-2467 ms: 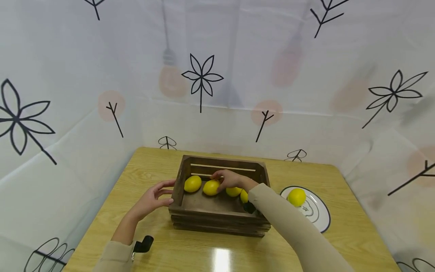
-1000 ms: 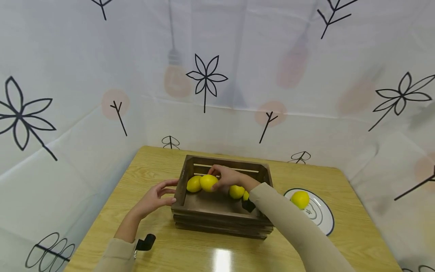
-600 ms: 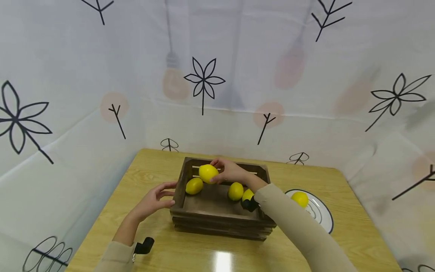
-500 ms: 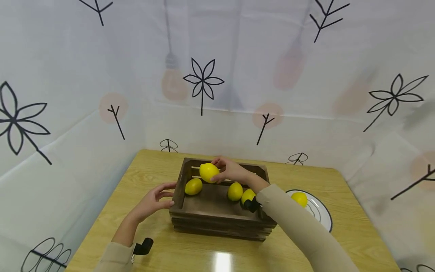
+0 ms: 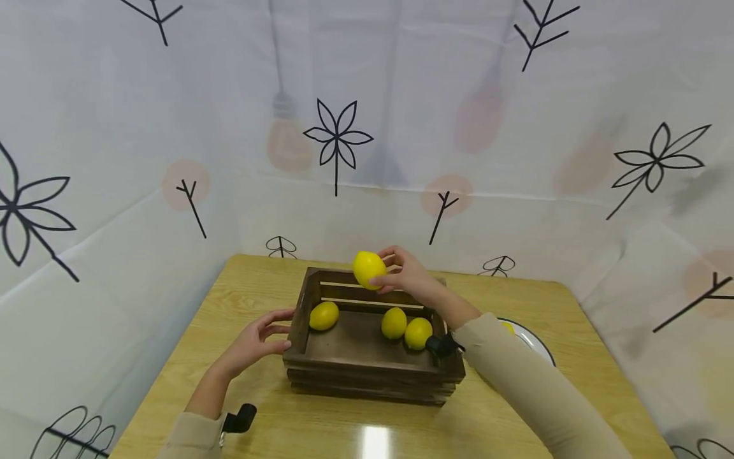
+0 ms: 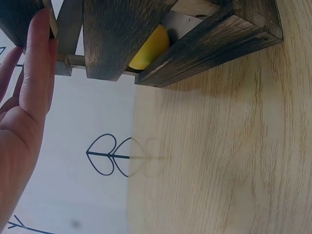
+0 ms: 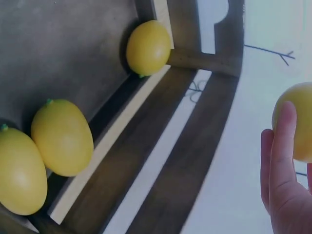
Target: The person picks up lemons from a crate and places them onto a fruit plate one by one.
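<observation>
In the head view a yellow lemon (image 5: 369, 270) is held up over the back of a dark wooden crate (image 5: 367, 366), pinched between the thumb and fingers of my right hand (image 5: 410, 277). Inside the crate, one lemon (image 5: 323, 316) lies at the left. Two more, a lemon (image 5: 394, 323) and another lemon (image 5: 418, 333), sit side by side at the right. My left hand (image 5: 255, 338) rests on the crate's left side with extended fingers. The left wrist view shows straight fingers (image 6: 38, 58) against the upper slat and part of a lemon (image 6: 152, 48) through a gap.
A white plate (image 5: 533, 341) with a dark rim stands right of the crate; a lemon (image 5: 508, 327) on it is mostly hidden by my right sleeve (image 5: 516, 370). The crate stands on a wooden table (image 5: 275, 414). A patterned white cloth (image 5: 367, 210) hangs behind it.
My right hand has lifted the lemon from the crate floor to above the back wall and shifted it slightly right. My left hand has stayed at the crate's left side.
</observation>
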